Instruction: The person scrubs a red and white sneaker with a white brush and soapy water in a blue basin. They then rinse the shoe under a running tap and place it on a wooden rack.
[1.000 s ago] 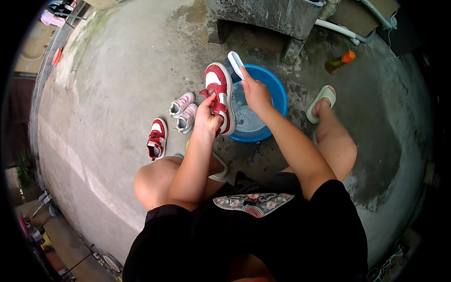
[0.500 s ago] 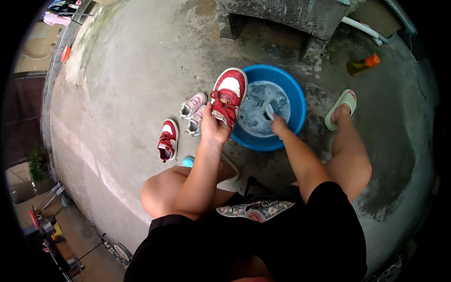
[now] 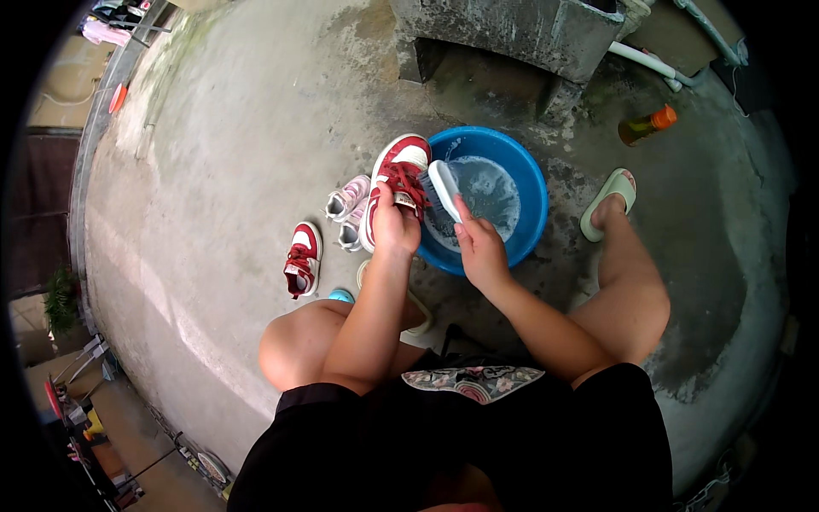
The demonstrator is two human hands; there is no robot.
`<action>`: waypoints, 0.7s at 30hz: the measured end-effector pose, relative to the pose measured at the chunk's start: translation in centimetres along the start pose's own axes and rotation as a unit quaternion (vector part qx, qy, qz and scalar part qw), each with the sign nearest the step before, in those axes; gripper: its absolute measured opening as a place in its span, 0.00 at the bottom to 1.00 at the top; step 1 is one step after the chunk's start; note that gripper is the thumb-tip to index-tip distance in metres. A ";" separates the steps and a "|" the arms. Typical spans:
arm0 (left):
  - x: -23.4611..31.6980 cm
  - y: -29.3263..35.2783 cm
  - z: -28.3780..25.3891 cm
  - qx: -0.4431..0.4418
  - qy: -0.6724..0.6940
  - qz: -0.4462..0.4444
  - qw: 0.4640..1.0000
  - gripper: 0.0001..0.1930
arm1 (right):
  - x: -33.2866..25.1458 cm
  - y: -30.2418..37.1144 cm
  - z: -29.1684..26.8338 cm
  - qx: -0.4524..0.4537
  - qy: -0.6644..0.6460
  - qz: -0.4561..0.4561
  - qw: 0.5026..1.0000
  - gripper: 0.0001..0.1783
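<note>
My left hand (image 3: 397, 227) grips a red and white sneaker (image 3: 401, 160) by its heel end, toe pointing away from me, at the left rim of a blue basin (image 3: 537, 200). Soapy water (image 3: 490, 200) with white foam fills the basin's bottom. In my right hand (image 3: 484, 253) is a white-backed scrub brush (image 3: 443, 189) with dark bristles. Its bristles face left, right beside the sneaker's laces; whether they touch is hard to tell. The matching red sneaker (image 3: 303, 259) lies on the concrete to the left, near a pair of pink and white children's shoes (image 3: 347, 198).
A concrete trough (image 3: 512, 34) on legs stands beyond the basin, with a white pipe (image 3: 646, 58) to its right. A bottle with an orange cap (image 3: 647, 125) lies near my slippered right foot (image 3: 609, 205). Something light blue (image 3: 341, 295) shows by my left knee.
My right hand has lifted the brush out of the basin water and brought it left to the sneaker. The held sneaker has shifted slightly left and turned.
</note>
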State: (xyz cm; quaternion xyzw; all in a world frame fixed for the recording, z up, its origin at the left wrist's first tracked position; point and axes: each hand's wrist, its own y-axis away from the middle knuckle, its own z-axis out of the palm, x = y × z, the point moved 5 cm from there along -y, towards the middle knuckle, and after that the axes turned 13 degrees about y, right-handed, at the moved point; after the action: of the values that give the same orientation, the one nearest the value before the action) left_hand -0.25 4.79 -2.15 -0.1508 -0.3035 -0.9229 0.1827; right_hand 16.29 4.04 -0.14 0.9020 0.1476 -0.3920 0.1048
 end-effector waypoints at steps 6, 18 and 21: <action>-3.4 2.0 0.7 -0.034 -0.019 -0.083 0.996 0.26 | 0.6 -7.1 -0.7 0.038 0.138 0.048 0.989 0.27; -4.3 2.6 0.2 -0.065 -0.039 -0.111 0.991 0.24 | -0.1 -6.1 -2.8 0.022 0.187 0.047 0.981 0.25; -2.9 2.5 0.3 -0.059 -0.054 -0.109 0.991 0.25 | -2.7 -0.5 -1.2 -0.035 0.126 -0.016 0.991 0.26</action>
State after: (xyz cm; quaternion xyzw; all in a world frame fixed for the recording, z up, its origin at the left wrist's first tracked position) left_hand 3.40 3.81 -1.80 -0.1775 -0.2724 -0.9440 0.0554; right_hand 15.15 4.39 2.60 0.9376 0.1873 -0.2713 0.1102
